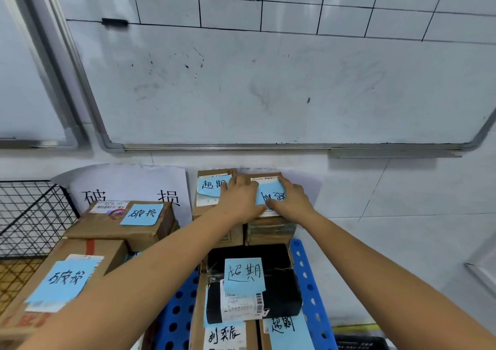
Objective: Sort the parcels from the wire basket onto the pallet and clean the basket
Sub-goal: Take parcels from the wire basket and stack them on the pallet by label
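We lay both hands on the small cardboard parcel [265, 180] at 12 o'clock. It tops a stack on the blue perforated plastic pallet [308, 282], against the white tiled wall [402, 202]. Our left hand [239, 199] spreads straight fingers flat across the parcel's left edge. Our right hand [291, 200] rests its fingers toward the far edge, thumb on the blue note [273, 192], whose writing reads upside down to us. Our hands hide the parcel's long axis. A smudged whiteboard [268, 81] hangs above, and the black wire basket [32, 215] sits at 9 o'clock.

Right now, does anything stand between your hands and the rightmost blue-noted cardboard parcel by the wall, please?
Nothing visible does: the left hand and right hand both rest directly on the brown cardboard parcel with the blue note.
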